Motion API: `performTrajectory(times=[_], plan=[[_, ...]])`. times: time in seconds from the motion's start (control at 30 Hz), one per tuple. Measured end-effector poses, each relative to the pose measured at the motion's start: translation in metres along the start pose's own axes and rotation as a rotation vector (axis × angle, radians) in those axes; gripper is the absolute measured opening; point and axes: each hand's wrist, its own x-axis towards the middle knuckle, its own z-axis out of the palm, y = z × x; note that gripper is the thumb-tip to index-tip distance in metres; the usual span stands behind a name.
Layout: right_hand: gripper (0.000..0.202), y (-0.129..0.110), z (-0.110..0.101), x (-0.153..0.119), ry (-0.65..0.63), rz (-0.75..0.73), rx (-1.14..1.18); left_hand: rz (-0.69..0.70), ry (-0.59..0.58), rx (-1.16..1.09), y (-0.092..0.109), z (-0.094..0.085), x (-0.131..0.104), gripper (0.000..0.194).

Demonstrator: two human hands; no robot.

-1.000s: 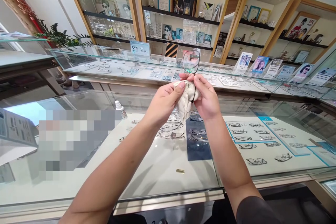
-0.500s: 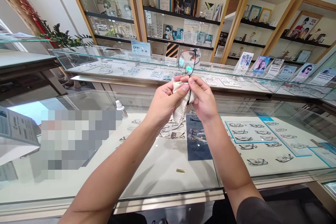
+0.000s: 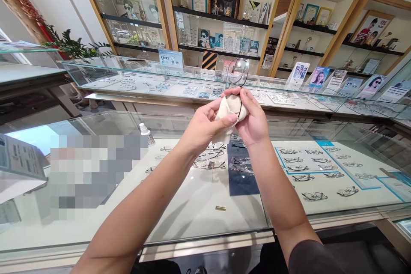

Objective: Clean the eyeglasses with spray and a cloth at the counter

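A pair of thin dark-framed glasses (image 3: 238, 72) is held up above the glass counter, one round lens upright above the fingers. My left hand (image 3: 205, 126) is closed on a cream cloth (image 3: 224, 132), its thumb pressing the cloth against the lower part of the glasses. Fingers of my right hand (image 3: 254, 115) pinch the frame near its middle, on the right side. The cloth covers the lower lens, so that lens is hidden.
Below lies a glass display counter (image 3: 180, 218) with rows of glasses (image 3: 314, 197) inside. A small white bottle (image 3: 147, 133) stands left of my hands. Farther back are another glass case (image 3: 141, 99), upright cards (image 3: 298, 76) and wooden shelves (image 3: 221, 19).
The glasses have turned and shifted slightly right, with the upper lens tilted differently. The cloth is now spread over the lower lens, and both hands have moved a little with it.
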Motion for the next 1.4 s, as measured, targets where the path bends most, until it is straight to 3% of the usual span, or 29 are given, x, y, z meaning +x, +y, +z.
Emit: performTrajectory(times=[0.3,0.57,0.77,0.9,1.1,1.4], plan=[[0.026,0.001,-0.001,0.003,0.022,-0.009,0.02,0.047,0.0,0.083,-0.002,-0.001,0.0,0.052],[0.024,0.006,0.005,-0.001,-0.02,0.007,0.032,0.171,0.124,0.122,-0.006,0.008,-0.001,0.048],[0.018,0.003,0.015,-0.008,-0.146,0.026,0.027,0.232,0.264,0.146,-0.006,0.009,0.0,0.044],[0.018,0.0,0.018,-0.011,-0.123,0.015,-0.049,0.244,0.274,0.12,-0.008,0.007,0.002,0.038],[0.02,0.0,0.017,-0.01,-0.062,-0.011,-0.064,0.168,0.204,0.152,-0.004,0.002,0.002,0.046],[0.022,-0.001,0.008,-0.002,0.014,0.014,-0.006,0.02,-0.123,0.135,0.014,-0.015,0.0,0.044]])
